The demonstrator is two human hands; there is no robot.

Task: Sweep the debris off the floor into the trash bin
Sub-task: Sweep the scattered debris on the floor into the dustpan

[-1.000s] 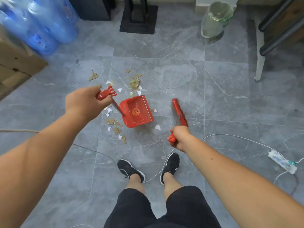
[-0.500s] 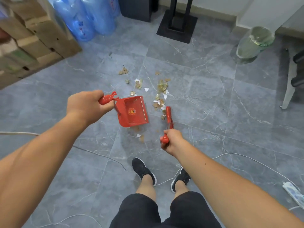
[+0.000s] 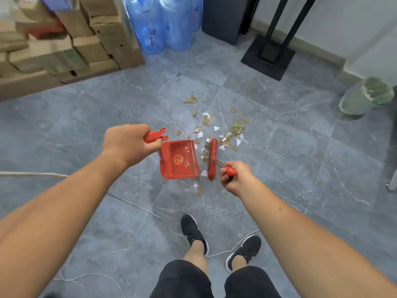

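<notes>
Debris [image 3: 217, 134]: torn cardboard and paper scraps, scattered on the grey tile floor [image 3: 300, 168] just above centre frame; a few strays lie below the pan. None visibly inside the pan yet.

Dustpan [image 3: 179, 159]: red, centre frame, open lip turned right toward the scraps, apparently so they can be pushed straight in. Its long handle rises to the left hand [image 3: 129, 145], which is closed around the grip, the forked end protruding.

Brush [image 3: 212, 159]: red head lying parallel to the pan's lip and just right of it, with scraps between and beyond; judged placed to draw debris leftward into the pan. Right hand [image 3: 235, 177] is clenched around its handle end.

Trash bin [image 3: 367, 96]: lined, pale, right edge of frame, well apart from the pile; the loaded pan must be carried there.

Surroundings: cardboard boxes [image 3: 64, 44] upper left, water bottles [image 3: 163, 24] top centre, black stand base [image 3: 268, 57] upper right, thin cable [image 3: 150, 211] crossing the floor near the shoes [image 3: 193, 232], lower centre; a possible snag.
</notes>
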